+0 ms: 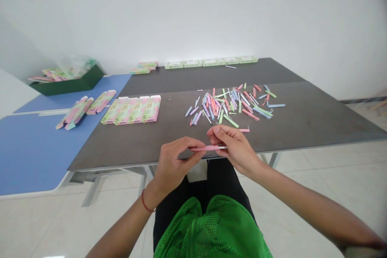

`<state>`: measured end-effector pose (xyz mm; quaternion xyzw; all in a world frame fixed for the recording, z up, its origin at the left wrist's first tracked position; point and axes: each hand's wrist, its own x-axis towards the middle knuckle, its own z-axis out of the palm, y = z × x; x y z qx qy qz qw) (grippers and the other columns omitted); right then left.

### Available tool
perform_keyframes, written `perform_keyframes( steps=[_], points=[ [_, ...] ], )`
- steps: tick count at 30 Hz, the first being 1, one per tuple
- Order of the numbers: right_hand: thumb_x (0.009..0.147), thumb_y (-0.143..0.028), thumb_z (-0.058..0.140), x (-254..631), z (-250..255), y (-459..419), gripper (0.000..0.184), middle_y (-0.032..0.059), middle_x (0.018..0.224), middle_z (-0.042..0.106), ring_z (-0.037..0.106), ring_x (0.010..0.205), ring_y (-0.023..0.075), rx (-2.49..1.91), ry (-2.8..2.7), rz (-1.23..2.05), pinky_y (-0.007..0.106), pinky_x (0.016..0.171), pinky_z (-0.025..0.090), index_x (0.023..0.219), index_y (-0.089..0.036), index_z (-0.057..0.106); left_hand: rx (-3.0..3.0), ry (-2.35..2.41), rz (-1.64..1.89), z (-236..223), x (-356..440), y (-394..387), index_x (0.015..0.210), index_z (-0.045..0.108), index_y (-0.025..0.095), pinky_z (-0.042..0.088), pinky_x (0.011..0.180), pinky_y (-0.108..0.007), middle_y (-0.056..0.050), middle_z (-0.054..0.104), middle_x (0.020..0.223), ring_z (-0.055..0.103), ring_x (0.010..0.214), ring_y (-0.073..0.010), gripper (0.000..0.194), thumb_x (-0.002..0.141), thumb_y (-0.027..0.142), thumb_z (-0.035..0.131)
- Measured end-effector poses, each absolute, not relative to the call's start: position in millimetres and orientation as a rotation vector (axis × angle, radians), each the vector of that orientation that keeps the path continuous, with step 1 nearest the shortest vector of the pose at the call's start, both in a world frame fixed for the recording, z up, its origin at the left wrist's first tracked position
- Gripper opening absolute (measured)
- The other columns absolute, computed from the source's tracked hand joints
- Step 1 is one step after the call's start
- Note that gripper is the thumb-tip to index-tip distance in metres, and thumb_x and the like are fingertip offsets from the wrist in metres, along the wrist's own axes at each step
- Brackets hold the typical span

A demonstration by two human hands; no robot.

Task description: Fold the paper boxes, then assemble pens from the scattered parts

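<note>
Pink paper stick (pixel 208 148) is being pinched between the fingers (pixel 213 130) of the right hand (pixel 234 147) and the left hand (pixel 178 165), just above the near edge of the grey counter (pixel 314 125). Farther off, pastel paper sticks (pixel 229 102) are being kept in a loose heap, with flat printed cartons (pixel 131 109) being held flat to its left.

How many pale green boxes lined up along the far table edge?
5. The pale green boxes sit end to end along the far edge of the dark table, in a single row. None looks hidden.
</note>
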<state>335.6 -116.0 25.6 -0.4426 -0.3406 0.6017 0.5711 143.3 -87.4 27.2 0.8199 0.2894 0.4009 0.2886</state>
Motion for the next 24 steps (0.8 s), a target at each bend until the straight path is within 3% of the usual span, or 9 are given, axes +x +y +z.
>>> perform_keyframes(
  steps=[13, 24],
  points=[
    [0.086, -0.048, 0.076, 329.9, 21.3, -112.2, 0.033, -0.0038, 0.058, 0.055, 0.043, 0.041, 0.0050, -1.031, -0.811, 1.509, 0.018, 0.037, 0.021, 0.080, -0.016, 0.070, 2.183, 0.708, 1.074, 24.1, 143.7, -85.8, 0.096, 0.075, 0.019, 0.053, 0.074, -0.020, 0.000, 0.078, 0.087, 0.070, 0.076, -0.0112, 0.006, 0.091, 0.023, 0.077],
    [0.086, -0.048, 0.075, 329.8, 19.6, -111.4, 0.032, -0.0038, 0.059, 0.055, 0.047, 0.043, 0.0063, -1.020, -0.836, 1.485, 0.018, 0.038, 0.029, 0.082, -0.016, 0.071, 2.177, 0.730, 1.080, 25.5, 143.5, -85.1, 0.095, 0.076, 0.020, 0.053, 0.072, -0.020, 0.001, 0.078, 0.086, 0.070, 0.073, -0.0106, 0.006, 0.091, 0.025, 0.076]
  ],
)
